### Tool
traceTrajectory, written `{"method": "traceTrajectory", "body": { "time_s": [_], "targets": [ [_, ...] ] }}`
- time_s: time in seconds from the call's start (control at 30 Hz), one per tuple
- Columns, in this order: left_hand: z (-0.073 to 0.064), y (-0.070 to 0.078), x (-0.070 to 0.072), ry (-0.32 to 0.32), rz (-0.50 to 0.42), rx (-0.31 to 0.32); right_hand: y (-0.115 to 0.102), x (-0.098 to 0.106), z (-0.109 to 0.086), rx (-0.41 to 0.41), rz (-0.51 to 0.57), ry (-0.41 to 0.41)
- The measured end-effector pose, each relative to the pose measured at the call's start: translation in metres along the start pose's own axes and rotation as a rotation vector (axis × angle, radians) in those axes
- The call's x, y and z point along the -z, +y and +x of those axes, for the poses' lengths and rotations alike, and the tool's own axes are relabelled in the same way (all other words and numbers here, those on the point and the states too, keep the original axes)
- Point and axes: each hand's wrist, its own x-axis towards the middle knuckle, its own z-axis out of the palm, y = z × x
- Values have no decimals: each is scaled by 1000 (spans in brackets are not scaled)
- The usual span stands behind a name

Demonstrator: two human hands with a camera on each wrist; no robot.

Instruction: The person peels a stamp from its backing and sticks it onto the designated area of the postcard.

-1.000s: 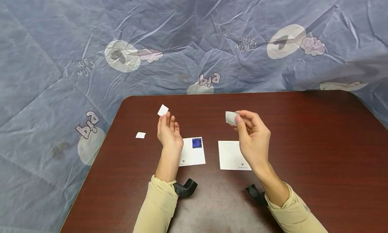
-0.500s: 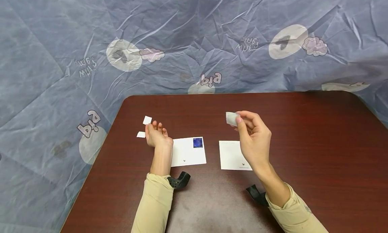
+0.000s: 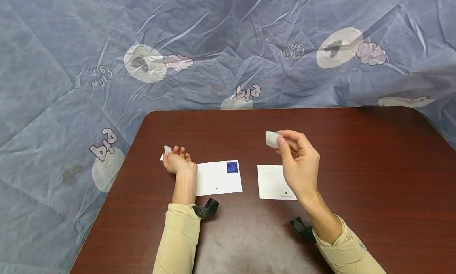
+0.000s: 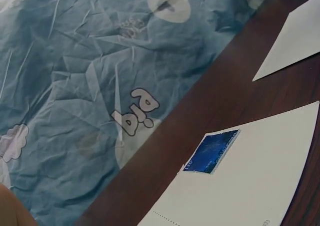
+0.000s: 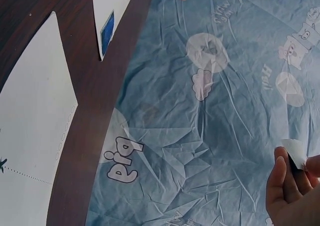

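Note:
My right hand (image 3: 301, 161) is raised over the right postcard (image 3: 272, 183), pinching a postage stamp (image 3: 272, 139) between thumb and fingers. Its pale back faces the head camera; the right wrist view shows its toothed edge and a sliver of its dark face (image 5: 292, 162). Palm up at the left, my left hand (image 3: 179, 163) has a small white paper piece (image 3: 167, 149) at its thumb and fingertips. That piece overlaps a second white paper scrap (image 3: 162, 157) on the table. Beside the left wrist lies another white postcard (image 3: 218, 179), with a blue stamp (image 3: 232, 167) at its upper right corner.
Both postcards lie flat on the dark red-brown table (image 3: 374, 179). A wrinkled blue cloth (image 3: 228, 48) with printed cartoons hangs behind the table's far edge. Each wrist wears a black camera mount (image 3: 207, 209).
My left hand has moved left and toward the body with its paper piece, reaching the scrap and uncovering more of the left postcard. The right hand stays nearly still with the stamp.

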Motion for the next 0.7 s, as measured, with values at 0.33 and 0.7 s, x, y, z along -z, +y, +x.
{"method": "traceTrajectory", "body": {
  "time_s": [0.33,0.7],
  "targets": [
    [-19,-4,-7,-186,160,-34,-1,1,1,-7,-12,6],
    [-64,-10,-11,-746,348,-173,1,1,1,-28,31,-35]
  ]
}}
